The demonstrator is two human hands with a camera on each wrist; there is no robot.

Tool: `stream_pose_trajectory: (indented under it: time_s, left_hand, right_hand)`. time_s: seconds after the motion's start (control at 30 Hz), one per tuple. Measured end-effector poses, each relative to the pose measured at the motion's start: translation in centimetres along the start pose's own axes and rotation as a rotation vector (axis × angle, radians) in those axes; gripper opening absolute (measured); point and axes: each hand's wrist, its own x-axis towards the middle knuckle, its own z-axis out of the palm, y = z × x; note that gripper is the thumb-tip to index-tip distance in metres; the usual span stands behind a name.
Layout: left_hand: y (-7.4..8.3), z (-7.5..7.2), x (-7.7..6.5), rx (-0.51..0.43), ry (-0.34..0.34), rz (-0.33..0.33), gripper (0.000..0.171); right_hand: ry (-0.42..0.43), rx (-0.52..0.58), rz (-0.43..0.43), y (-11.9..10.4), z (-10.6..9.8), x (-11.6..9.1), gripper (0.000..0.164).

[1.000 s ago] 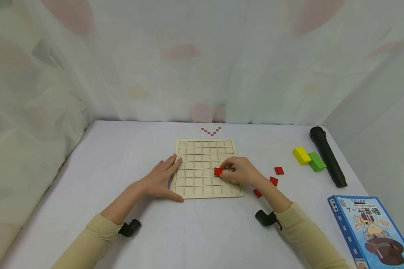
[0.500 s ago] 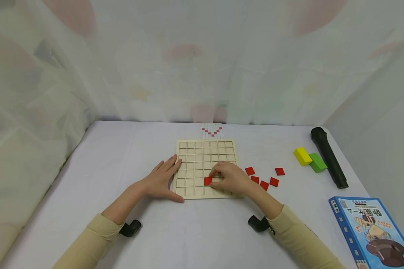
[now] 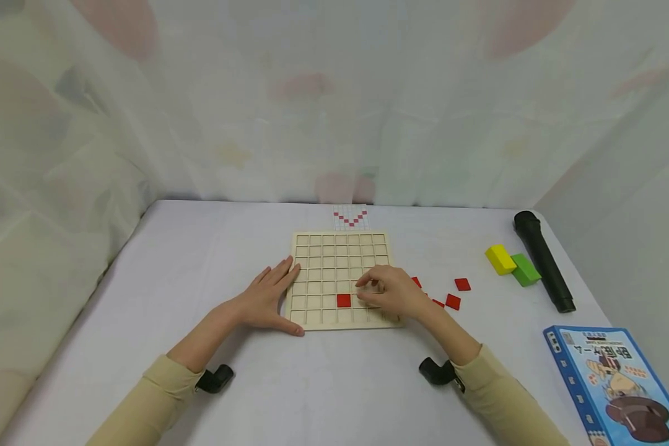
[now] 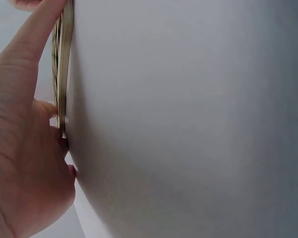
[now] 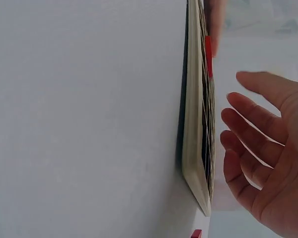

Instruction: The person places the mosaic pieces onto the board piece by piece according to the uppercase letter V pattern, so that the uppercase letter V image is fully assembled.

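A square wooden grid board [image 3: 322, 269] lies on the white table. One red square tile [image 3: 343, 301] sits in a cell low on the board, near its middle column. My left hand [image 3: 267, 298] rests along the board's left edge, fingers spread and straight, thumb at the lower corner. Above the board, just right of the tile, hovers my right hand [image 3: 393, 291]. In the right wrist view that right hand [image 5: 268, 144] has loosely bent fingers, nothing between them, apart from the board. Several loose red tiles [image 3: 453, 301] lie right of the board, some partly hidden behind the right hand.
A small pattern card [image 3: 350, 217] with a red V of squares lies behind the board. Off to the right are a yellow block [image 3: 500, 259], a green block [image 3: 526, 270] and a black microphone-like cylinder [image 3: 544, 260]. A blue illustrated box [image 3: 619, 384] occupies the front right.
My right hand brought a red tile down and left onto a lower cell, let it go, then drew back to the right. The left hand stayed in place.
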Motion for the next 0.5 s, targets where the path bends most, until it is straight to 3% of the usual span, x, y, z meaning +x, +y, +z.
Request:
stream_pose_trajectory:
  time_s: [0.23, 0.5]
  left_hand:
    - [-0.2, 0.0, 0.0, 0.004, -0.002, 0.0, 0.137]
    - [-0.4, 0.2, 0.1, 0.0, -0.004, 0.01, 0.137]
  right_hand:
    - [-0.075, -0.026, -0.028, -0.2, 0.8, 0.5, 0.023]
    - [-0.069, -0.095, -0.04, -0.6, 1.3, 0.8, 0.023]
